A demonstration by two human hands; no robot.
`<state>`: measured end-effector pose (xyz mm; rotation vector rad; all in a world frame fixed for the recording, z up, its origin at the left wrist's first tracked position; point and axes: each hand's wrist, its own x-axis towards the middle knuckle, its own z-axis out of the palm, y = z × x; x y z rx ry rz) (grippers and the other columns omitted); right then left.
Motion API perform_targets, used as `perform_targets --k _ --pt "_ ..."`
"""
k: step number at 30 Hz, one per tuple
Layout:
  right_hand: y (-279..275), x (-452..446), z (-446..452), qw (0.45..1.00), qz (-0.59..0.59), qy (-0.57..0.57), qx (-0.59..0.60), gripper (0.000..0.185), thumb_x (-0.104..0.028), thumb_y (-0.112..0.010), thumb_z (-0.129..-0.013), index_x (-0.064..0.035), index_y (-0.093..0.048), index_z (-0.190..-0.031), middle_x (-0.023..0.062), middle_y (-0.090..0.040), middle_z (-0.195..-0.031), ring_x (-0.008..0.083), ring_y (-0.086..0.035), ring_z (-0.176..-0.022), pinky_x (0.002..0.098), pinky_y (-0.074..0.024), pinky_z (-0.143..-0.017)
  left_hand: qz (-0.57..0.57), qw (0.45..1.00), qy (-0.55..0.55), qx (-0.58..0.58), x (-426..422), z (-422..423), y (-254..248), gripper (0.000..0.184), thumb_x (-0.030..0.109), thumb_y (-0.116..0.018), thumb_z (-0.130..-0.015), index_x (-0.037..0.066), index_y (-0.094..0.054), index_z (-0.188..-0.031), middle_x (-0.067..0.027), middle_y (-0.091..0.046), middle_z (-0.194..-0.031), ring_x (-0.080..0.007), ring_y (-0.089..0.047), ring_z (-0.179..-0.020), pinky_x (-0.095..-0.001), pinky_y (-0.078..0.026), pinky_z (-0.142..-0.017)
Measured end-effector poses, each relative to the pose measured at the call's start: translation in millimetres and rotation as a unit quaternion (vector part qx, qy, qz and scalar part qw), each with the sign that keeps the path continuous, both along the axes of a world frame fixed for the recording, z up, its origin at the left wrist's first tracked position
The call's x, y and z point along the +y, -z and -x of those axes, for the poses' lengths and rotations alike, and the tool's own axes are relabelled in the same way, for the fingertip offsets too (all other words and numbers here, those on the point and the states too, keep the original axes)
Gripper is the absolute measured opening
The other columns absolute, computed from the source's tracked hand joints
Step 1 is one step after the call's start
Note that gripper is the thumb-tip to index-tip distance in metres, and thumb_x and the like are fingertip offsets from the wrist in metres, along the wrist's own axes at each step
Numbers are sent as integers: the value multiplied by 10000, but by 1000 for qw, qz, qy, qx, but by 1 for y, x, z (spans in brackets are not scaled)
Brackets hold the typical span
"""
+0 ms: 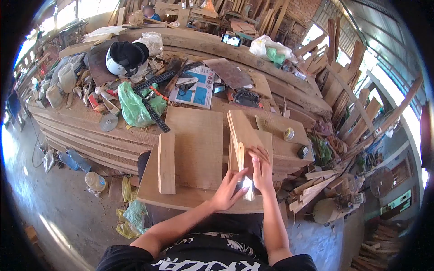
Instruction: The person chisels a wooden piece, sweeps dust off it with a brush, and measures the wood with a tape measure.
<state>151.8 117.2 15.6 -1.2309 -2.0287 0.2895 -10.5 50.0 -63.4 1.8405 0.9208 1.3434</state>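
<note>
A paintbrush [241, 156] with a pale wooden handle, shiny metal band and light bristles is between my two hands, bristles toward me. My left hand [228, 190] has its thumb and fingers around the brush near the metal band. Just right of the brush, my right hand [261, 169] has its fingers stretched out over a wooden piece; whether it also touches the brush is hard to see. That long wooden piece [242, 128] stands on the right side of a wide flat board [194, 144]. A narrow wooden strip [167, 162] stands along the board's left side.
Behind are a green plastic bag [133, 108], a black carpenter's square [153, 113], a printed sheet [194, 86] and a helmet [118, 61]. A round tin [289, 133] and a tape measure [303, 151] lie at right. Offcuts [316, 187] are piled beyond them. Another person [151, 14] is far back.
</note>
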Motion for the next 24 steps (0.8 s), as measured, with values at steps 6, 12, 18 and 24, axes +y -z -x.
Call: perform_targets --k 6,12,18,24 --pt "-2 -4 1 1000 -7 -25 -6 453 -377 -477 -1090 -34 -729 -1244 174 -626 -1447 426 -457 -1439 532 -267 -1240 -12 1000 17 23 21 23 -15 782 383 -827 -887 73 -478 -1514 -261 -670 -1157 -401 -711 -1009 -455 -571 -865" --pt "4 -2 1 999 -18 -28 -4 417 -377 -549 -1055 -36 -724 -1220 179 -619 -1440 423 -446 -1437 532 -278 -1238 -37 989 -68 130 53 41 -10 680 604 -800 -834 77 -629 -1228 -112 -750 -844 -335 -750 -788 -442 -603 -734" --pt "2 -4 2 999 -24 -21 -30 412 -375 -549 -1055 -42 -707 -1238 177 -604 -1457 429 -443 -1438 545 -271 -1239 -100 969 -103 201 75 47 -17 605 602 -762 -865 88 -631 -1158 -79 -779 -873 -325 -759 -785 -445 -612 -687" --pt "1 -4 2 998 -35 -15 -57 423 -377 -547 -1050 -33 -683 -1256 194 -599 -1455 443 -442 -1436 546 -270 -1236 -150 966 -147 148 90 47 -18 490 502 -789 -884 100 -612 -1100 -73 -771 -836 -323 -750 -725 -427 -608 -630"
